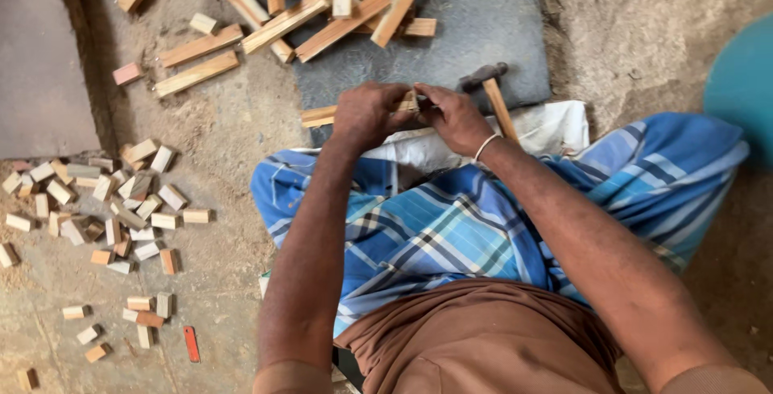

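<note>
I see left hand and right hand both clamped on a wood strip above the grey mat. Hammer just behind; stick pile beyond, small blocks scattered left.

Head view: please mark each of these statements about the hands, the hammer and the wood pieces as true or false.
1. Both hands hold one wood strip. True: the left hand and right hand meet on the strip.
2. The right hand grips the hammer. False: the hammer lies beside that hand, unheld.
3. Small wood blocks lie scattered on the person's left. True: the blocks cover the floor there.
4. The long wood strips are stacked on the lap. False: the pile of strips lies on the floor beyond the hands.
5. The right wrist is bare. False: it wears a bangle.
</note>
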